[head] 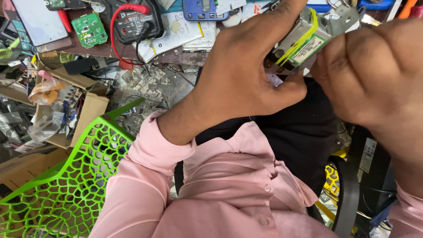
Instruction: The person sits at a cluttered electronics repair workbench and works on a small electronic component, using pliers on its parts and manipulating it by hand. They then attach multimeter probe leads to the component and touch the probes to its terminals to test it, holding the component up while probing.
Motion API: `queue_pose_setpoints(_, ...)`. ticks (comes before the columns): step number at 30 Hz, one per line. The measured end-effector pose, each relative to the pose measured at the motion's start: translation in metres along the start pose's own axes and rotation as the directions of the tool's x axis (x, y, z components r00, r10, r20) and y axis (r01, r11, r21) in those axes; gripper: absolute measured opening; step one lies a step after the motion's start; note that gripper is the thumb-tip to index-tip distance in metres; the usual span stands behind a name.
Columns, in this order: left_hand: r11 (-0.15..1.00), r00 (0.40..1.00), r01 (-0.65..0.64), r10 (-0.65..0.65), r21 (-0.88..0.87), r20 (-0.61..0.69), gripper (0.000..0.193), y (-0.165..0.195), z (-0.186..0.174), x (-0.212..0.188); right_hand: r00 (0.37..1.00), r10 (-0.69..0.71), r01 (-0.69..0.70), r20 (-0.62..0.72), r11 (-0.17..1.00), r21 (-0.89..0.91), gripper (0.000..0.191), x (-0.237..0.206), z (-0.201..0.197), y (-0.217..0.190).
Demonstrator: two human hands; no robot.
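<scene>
Yellow tape bands wrap a small transformer (308, 39), a boxy part with a grey metal bracket and a green-edged label, held up close to the head camera between both hands. Its long axis runs on a slant, from lower left up to upper right, with the metal bracket end pointing toward the top right and the labelled face turned toward the camera.

The left hand (246, 66) grasps the transformer from the left, thumb tucked under its lower end and fingers reaching up over the top. The right hand (370, 75) closes on it from the right side, its back filling much of the view and hiding its fingertips. Both wrists come out of pink shirt sleeves (150, 154).

Behind the hands lies a cluttered workbench (185, 55): a black multimeter (134, 20) with a red lead looped over it, a green circuit board (89, 29) just to its left, and an open booklet (178, 33) to its right. A bright green lattice chair (66, 185) stands at lower left, with cardboard boxes (88, 114) beside it.
</scene>
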State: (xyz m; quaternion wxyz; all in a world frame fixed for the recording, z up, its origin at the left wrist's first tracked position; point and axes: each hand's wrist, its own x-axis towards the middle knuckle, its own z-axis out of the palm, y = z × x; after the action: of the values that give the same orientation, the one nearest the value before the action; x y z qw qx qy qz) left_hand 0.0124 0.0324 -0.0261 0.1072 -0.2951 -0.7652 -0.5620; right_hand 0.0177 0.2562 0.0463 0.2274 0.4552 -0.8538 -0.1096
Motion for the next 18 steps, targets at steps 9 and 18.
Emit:
queue_pose_setpoints(9,0.998,0.999,-0.043,0.043,-0.037,0.018,0.075,0.000,-0.003,0.002,0.997,-0.053,0.052,-0.064,0.998,-0.025,0.016,0.008,0.009,0.005)
queue_pose_setpoints(18,0.993,0.997,-0.078,0.078,0.089,0.014,0.077,-0.002,-0.004,0.005,0.997,0.027,-0.016,-0.067,0.987,0.157,0.015,0.010,0.002,0.010)
